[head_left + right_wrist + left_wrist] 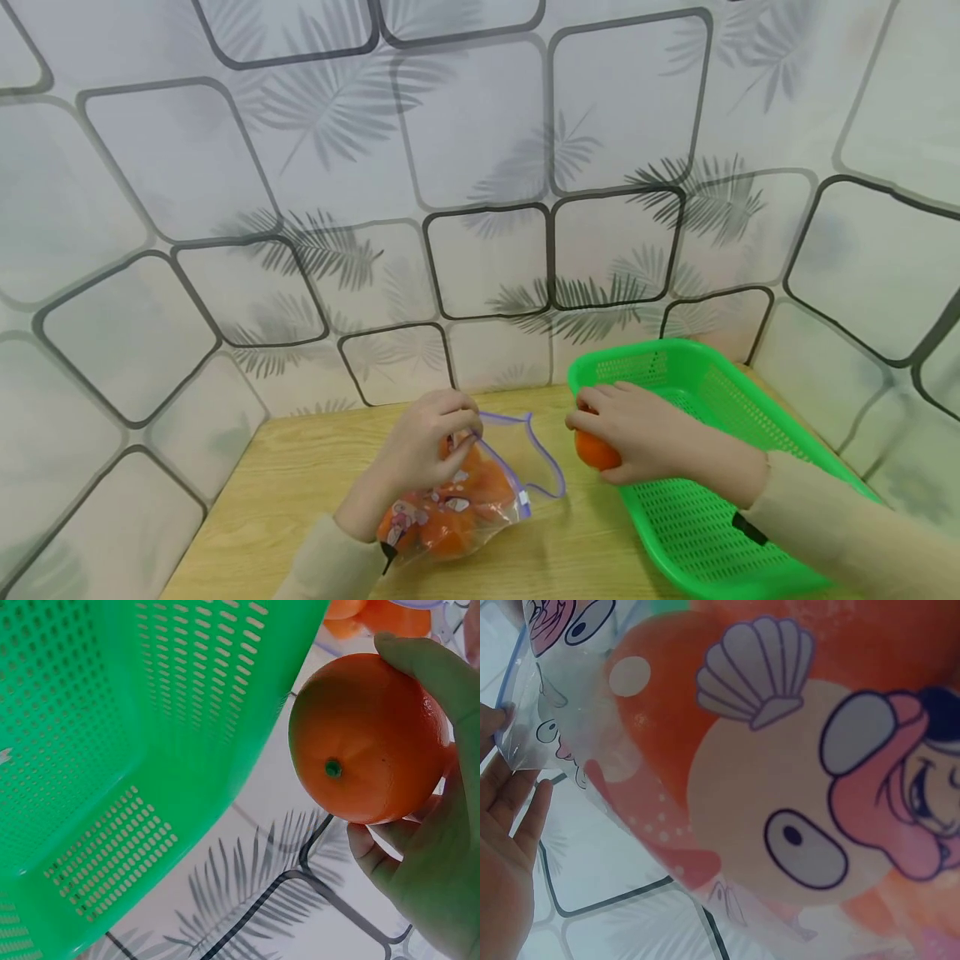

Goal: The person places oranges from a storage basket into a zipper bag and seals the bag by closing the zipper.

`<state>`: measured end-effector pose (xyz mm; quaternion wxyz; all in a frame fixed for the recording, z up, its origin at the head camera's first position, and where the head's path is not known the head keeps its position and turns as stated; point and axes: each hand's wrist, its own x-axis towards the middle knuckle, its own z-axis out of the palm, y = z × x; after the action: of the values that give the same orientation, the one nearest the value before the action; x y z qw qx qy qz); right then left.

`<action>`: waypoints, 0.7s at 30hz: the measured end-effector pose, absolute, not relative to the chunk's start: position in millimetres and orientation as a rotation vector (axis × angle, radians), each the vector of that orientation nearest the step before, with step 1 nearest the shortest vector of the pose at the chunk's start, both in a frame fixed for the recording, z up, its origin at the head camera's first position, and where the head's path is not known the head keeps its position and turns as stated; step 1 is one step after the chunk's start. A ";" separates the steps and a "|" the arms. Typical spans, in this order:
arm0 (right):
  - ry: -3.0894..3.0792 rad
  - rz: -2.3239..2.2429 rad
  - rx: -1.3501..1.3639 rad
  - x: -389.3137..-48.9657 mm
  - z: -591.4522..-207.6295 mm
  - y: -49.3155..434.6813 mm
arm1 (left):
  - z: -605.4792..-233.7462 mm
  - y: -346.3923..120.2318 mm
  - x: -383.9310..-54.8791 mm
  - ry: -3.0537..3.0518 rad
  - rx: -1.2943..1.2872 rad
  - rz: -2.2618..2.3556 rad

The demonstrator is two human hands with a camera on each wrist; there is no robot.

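Note:
My left hand [429, 442] pinches the rim of a clear zip bag [491, 500] printed with cartoon figures. Several oranges [448, 533] lie inside it, and its purple-edged mouth gapes toward the right. Close up in the left wrist view, the printed bag [667, 825] fills most of the picture, with the left hand [510, 855] at its edge. In my right hand [637, 429] is an orange [596, 452], held between the bag and a green basket [637, 521]. The right wrist view shows this orange [367, 742] with its green stem end, gripped by thumb and fingers.
The green basket, with perforated walls, stands at the right of the wooden table [300, 467], under my right forearm. Its inside [82, 742] shows in the right wrist view. Patterned cloth or wall covering [480, 167] rises behind the table and along both sides.

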<state>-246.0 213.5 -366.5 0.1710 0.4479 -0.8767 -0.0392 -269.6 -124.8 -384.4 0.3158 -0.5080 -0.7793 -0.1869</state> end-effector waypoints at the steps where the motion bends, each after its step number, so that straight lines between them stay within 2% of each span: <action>1: -2.490 -0.111 1.274 -246.7 -366.3 211.2 | -384.3 -125.1 -269.4 -2.052 -1.338 -0.491; 21: -2.423 0.024 1.366 -250.8 -362.6 175.8 | -381.7 -126.8 -266.6 -2.059 -1.343 -0.508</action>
<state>-250.8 175.8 -362.6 0.1791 0.4831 -0.8570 0.0086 -266.6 -126.8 -381.7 0.3102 -0.5086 -0.7798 -0.1924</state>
